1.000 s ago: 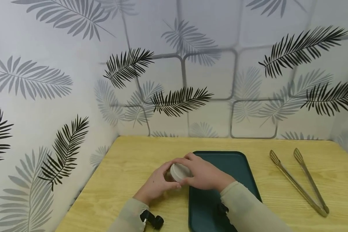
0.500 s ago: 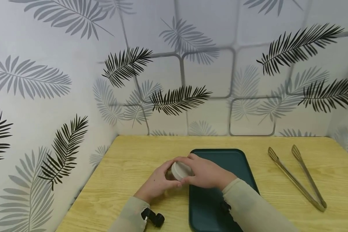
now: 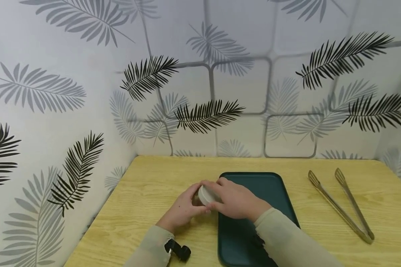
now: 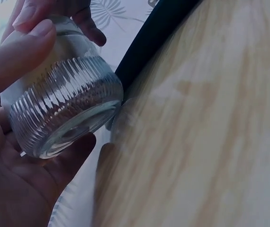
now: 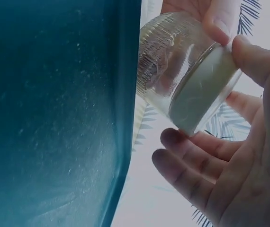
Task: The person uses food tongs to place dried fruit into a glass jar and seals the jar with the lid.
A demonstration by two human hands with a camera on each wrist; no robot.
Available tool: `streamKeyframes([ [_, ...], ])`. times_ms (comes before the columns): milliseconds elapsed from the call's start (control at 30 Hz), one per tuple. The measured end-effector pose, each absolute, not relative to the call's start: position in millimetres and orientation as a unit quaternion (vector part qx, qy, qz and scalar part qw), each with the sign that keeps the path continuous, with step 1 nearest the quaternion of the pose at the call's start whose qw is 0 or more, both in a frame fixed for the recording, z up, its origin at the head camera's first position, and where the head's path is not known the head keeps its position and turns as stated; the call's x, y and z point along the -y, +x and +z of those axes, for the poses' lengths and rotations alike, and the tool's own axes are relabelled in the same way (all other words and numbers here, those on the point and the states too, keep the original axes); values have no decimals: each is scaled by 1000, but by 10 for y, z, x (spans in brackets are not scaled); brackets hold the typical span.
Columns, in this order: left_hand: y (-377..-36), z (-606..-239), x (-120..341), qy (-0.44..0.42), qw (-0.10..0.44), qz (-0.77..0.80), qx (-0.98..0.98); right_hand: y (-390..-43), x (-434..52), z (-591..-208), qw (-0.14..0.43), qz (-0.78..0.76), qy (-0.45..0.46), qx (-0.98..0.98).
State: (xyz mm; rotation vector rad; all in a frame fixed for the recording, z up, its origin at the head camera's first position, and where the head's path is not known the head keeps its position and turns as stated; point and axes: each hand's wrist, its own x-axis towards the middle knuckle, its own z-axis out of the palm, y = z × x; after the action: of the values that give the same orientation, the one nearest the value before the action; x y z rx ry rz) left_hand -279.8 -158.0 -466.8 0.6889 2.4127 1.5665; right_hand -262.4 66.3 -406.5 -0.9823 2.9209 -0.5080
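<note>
A ribbed clear glass jar (image 4: 66, 97) with a pale lid (image 5: 203, 90) is tilted between both hands, over the table at the tray's left edge. My left hand (image 3: 182, 209) grips the glass body, thumb on one side and fingers around the other. At the lid end, my right hand (image 3: 235, 198) holds the rim of the lid between thumb and fingers. In the right wrist view, some of its lower fingers stand away from the jar. The two thumbs come close together at the front. The jar's contents are hard to make out through the ribbed glass.
A dark green tray (image 3: 260, 181) lies under and beside the right forearm. To its right, metal tongs (image 3: 345, 211) rest spread on the wooden table (image 3: 160, 170). Patterned walls (image 3: 240, 92) stand at the back and left.
Both hands stay at the jar in nearly the same place. The right hand and the lid have turned slightly; the view has shifted a little.
</note>
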Motion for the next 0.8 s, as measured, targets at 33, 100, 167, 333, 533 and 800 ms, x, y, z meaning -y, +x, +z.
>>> streamKeyframes([
  [33, -2802, -4679, 1578, 231, 95, 534, -808, -2622, -681, -4071, 10, -165, -312, -936],
  [100, -2804, -4703, 1589, 225, 102, 551, -797, -2615, -723, -4078, 11, -171, -307, -936],
  [167, -2814, -4727, 1601, 216, 108, 569, -786, -2608, -781, -4079, 10, -177, -298, -938],
  [333, -2848, -4755, 1617, 191, 115, 594, -773, -2600, -1000, -4051, 9, -192, -271, -943],
  [533, -2875, -4748, 1633, 185, 103, 590, -779, -2588, -1395, -4033, -7, -208, -251, -945],
  [800, -2871, -4751, 1672, 199, 114, 580, -782, -2506, -1956, -4000, -68, -169, -186, -965],
])
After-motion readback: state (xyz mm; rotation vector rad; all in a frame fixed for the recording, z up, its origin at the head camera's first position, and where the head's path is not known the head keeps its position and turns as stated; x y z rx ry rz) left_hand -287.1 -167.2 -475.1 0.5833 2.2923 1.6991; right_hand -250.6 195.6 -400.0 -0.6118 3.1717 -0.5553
